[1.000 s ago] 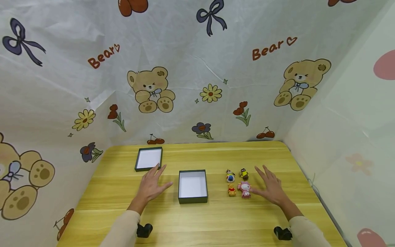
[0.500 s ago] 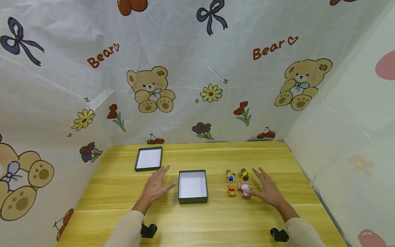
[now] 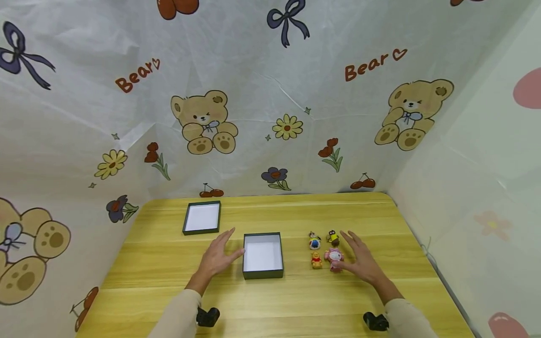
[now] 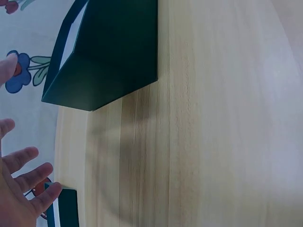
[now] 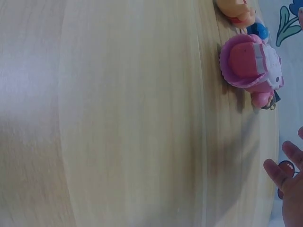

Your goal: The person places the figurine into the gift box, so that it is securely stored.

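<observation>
In the head view an open green box point(image 3: 263, 275) with a white inside stands mid-table. My left hand point(image 3: 215, 257) hovers at its left side, fingers spread, holding nothing; the left wrist view shows the box wall point(image 4: 118, 52) close by. To the right sits a group of small toy figures: a pink one point(image 3: 335, 259), an orange bear in red point(image 3: 316, 260), a yellow one point(image 3: 332, 237) and a white-and-blue one point(image 3: 314, 241). My right hand point(image 3: 362, 263) is beside the pink figure, fingers spread and holding nothing; in the head view its thumb overlaps that figure.
A shallow green lid point(image 3: 201, 218) with a white inside lies at the back left of the wooden table point(image 3: 296, 305). Behind the table hangs a white cloth point(image 3: 253, 70) printed with bears and flowers. A black wrist camera point(image 3: 208, 317) sits at the left sleeve.
Both hands have drifted inward, the left toward the box and the right toward the toy figures. The box, lid and figures have stayed where they were on the table.
</observation>
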Available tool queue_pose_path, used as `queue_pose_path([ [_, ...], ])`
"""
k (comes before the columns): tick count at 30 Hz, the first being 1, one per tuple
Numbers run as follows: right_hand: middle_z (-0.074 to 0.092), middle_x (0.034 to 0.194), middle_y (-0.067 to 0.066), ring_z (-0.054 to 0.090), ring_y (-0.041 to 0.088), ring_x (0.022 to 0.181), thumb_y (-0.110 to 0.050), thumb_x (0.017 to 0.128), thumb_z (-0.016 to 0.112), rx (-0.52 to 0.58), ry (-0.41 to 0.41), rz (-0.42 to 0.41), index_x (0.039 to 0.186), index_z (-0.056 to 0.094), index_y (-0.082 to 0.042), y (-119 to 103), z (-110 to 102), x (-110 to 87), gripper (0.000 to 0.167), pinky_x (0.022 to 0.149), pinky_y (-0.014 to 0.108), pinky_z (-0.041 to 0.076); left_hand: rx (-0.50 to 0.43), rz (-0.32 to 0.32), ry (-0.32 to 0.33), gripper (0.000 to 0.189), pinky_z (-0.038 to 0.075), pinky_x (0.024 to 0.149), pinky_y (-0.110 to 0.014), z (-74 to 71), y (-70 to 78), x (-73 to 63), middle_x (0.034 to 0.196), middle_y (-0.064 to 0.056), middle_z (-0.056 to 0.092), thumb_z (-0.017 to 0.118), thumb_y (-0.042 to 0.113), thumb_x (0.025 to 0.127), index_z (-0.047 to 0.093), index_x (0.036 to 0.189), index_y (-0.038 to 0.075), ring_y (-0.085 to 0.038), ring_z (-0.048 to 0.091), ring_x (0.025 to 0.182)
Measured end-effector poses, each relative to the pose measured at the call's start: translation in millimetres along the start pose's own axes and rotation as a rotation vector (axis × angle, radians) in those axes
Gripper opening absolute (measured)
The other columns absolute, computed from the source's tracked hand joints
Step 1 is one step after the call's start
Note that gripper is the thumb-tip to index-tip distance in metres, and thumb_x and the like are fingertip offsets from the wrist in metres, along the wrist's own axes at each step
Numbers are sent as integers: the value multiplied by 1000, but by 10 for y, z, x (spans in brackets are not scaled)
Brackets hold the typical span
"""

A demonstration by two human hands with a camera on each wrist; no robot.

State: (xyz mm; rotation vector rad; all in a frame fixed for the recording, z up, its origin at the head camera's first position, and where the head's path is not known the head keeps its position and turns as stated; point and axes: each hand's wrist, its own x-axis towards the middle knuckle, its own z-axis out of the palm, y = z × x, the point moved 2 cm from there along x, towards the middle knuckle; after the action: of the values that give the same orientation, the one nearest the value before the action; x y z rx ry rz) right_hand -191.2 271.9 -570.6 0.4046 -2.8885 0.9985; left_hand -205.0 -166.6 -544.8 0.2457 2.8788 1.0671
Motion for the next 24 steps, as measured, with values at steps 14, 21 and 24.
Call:
queue_pose_path([
  [14, 23, 150, 28, 22, 54, 133, -38, 79, 78, 98, -7, 49, 150, 32, -8, 6, 43, -3, 90, 93, 76, 27, -141, -123, -12, 74, 37, 96, -65, 42, 11, 43, 148, -21, 38, 67, 43, 88, 37, 149, 15, -44, 44, 127],
  [21, 31, 145, 28, 31, 51, 130, -33, 80, 78, 176, -1, 33, 148, 34, -4, 13, 89, -30, 86, 95, 72, 31, -230, -163, -26, 77, 41, 94, -63, 111, 10, 69, 147, -21, 40, 69, 44, 86, 37, 149, 14, -43, 45, 126],
  [24, 34, 142, 27, 39, 50, 124, -30, 80, 79, 207, -5, 41, 147, 34, -3, 23, 114, -43, 85, 94, 69, 35, -250, -172, -30, 76, 44, 92, -60, 142, 21, 73, 146, -20, 41, 69, 43, 86, 38, 148, 13, -43, 46, 125],
])
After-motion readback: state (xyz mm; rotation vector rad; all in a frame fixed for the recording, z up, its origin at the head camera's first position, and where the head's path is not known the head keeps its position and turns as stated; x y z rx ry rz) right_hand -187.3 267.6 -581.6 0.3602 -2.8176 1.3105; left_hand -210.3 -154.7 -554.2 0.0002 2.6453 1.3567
